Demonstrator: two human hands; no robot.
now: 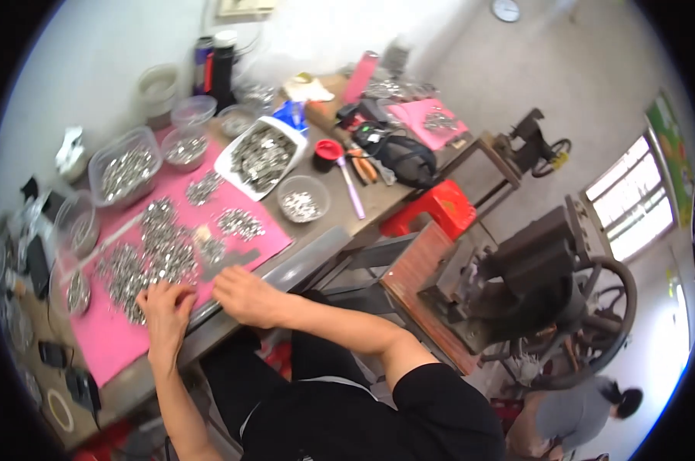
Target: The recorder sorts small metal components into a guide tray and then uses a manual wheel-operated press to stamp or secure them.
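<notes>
My left hand (166, 311) is at the near edge of a heap of small shiny metal parts (163, 246) on a pink mat (105, 349). Its thumb and fingers are bent together in a pinch; anything between them is too small to make out. Just to its right, my right hand (244, 296) hovers by the bench's front edge with curled fingers, and what they may hold is hidden. A flat grey piece (231, 263) lies on the mat beyond the right hand. Smaller piles of metal parts (240, 223) lie farther back.
A white tub (297, 138) full of metal pieces, a clear bowl (326, 201) and a clear box (94, 180) stand behind the mat. A red cup (328, 147) is nearby. To the right are a red stool (455, 203) and a handwheel press (532, 261); another person (570, 419) sits beyond.
</notes>
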